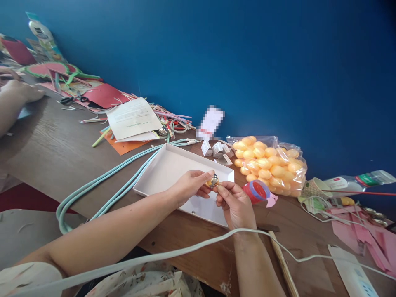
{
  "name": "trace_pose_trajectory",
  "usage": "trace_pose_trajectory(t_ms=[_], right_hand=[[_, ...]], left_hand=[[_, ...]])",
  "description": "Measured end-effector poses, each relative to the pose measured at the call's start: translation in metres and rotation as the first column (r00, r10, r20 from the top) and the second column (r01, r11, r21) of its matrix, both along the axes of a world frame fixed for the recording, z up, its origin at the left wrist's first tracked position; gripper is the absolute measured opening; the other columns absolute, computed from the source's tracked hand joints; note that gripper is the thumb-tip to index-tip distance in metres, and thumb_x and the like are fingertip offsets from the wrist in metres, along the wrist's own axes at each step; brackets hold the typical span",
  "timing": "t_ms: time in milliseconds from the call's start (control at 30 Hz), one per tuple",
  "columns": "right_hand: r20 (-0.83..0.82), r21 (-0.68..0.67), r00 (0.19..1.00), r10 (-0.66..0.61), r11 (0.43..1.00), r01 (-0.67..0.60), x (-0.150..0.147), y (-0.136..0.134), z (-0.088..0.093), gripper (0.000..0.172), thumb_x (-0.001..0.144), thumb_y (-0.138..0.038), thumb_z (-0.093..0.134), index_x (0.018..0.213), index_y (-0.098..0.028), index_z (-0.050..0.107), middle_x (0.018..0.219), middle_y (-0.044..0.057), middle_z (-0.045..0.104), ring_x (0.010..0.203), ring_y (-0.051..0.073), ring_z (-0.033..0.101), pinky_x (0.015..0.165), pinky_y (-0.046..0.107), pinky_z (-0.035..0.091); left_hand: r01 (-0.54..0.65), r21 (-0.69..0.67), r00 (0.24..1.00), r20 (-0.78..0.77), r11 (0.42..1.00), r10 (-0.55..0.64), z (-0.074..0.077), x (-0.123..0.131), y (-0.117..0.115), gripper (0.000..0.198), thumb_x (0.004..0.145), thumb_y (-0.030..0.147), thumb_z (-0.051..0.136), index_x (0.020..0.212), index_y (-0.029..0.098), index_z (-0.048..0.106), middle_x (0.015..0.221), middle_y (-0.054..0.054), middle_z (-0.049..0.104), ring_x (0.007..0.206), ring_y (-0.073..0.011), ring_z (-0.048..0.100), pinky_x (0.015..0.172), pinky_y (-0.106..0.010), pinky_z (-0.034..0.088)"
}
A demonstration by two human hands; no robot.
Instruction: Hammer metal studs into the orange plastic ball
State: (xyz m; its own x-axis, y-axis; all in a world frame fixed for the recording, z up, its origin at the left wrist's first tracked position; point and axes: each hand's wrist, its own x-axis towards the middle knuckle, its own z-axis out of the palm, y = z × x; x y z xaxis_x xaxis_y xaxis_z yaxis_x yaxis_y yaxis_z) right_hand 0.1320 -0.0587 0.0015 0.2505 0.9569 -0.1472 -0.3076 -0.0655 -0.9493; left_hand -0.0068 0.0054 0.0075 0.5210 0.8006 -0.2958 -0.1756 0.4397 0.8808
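Observation:
My left hand [190,186] and my right hand [233,202] meet over a shallow white box [167,169] on the brown table [58,152]. Together they pinch a small orange ball with a silver metal piece [213,180] between their fingertips. Both hands are closed around it. A tiny metal bit [193,213] lies inside the box near its front wall. A red roll of tape [257,191] sits just right of my right hand.
A clear bag of orange balls [269,164] lies behind the tape. Pale green cords [102,181] loop left of the box. Papers, scissors and coloured strips [130,119] crowd the back left, where another person's arm [15,103] rests. Pink paper and a power strip [355,272] lie right.

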Motion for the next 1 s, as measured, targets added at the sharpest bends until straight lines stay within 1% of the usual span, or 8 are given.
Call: trace_pose_trajectory(t_ms=[200,333,533,800,1000], right_hand=[[-0.026,0.008,1.0,-0.003,1.0,0.003,-0.0002,-0.0002,0.0003,0.017,0.068,-0.027,0.078,0.078,-0.019,0.067,0.07,0.0,0.07,0.05,0.007,0.053,0.047,0.019,0.045],[-0.048,0.019,0.999,0.007,1.0,-0.006,-0.0005,0.0001,-0.0002,0.015,0.068,-0.025,0.078,0.078,-0.018,0.068,0.069,0.0,0.07,0.05,0.006,0.054,0.047,0.018,0.045],[-0.064,0.027,0.998,0.01,1.0,-0.008,-0.0014,-0.0004,0.0013,0.014,0.069,-0.024,0.078,0.078,-0.018,0.068,0.068,0.0,0.07,0.05,0.006,0.054,0.048,0.016,0.045],[-0.066,0.046,0.998,0.025,0.999,-0.022,0.0011,0.0004,-0.0013,0.013,0.07,-0.023,0.077,0.079,-0.018,0.068,0.069,0.0,0.07,0.051,0.005,0.055,0.048,0.016,0.046],[-0.041,0.063,0.998,0.037,0.997,-0.035,-0.0002,0.0005,-0.001,0.014,0.07,-0.025,0.078,0.077,-0.019,0.069,0.068,0.001,0.071,0.05,0.006,0.055,0.048,0.016,0.047]], left_hand=[[0.015,-0.026,1.0,0.019,1.0,-0.015,0.0009,0.0002,0.0004,0.05,0.067,0.06,0.067,0.074,0.011,0.061,0.069,-0.007,0.063,0.057,-0.0108,0.056,0.058,-0.026,0.051],[0.025,-0.049,0.999,0.038,0.998,-0.023,0.0012,0.0007,-0.0001,0.047,0.07,0.057,0.066,0.076,0.01,0.06,0.069,-0.006,0.063,0.057,-0.0101,0.055,0.059,-0.025,0.052],[0.034,-0.079,0.997,0.069,0.996,-0.029,0.0029,0.0007,-0.0008,0.046,0.072,0.054,0.067,0.077,0.01,0.06,0.071,-0.007,0.064,0.056,-0.0092,0.055,0.058,-0.023,0.052],[0.049,-0.073,0.995,0.089,0.996,-0.043,-0.0006,0.0,0.0,0.046,0.072,0.055,0.066,0.078,0.01,0.061,0.073,-0.007,0.064,0.057,-0.0093,0.056,0.058,-0.024,0.052],[0.042,-0.065,0.997,0.066,0.997,-0.038,0.0004,0.0002,0.0004,0.048,0.071,0.057,0.066,0.079,0.01,0.059,0.07,-0.006,0.063,0.056,-0.0092,0.055,0.058,-0.024,0.052]])
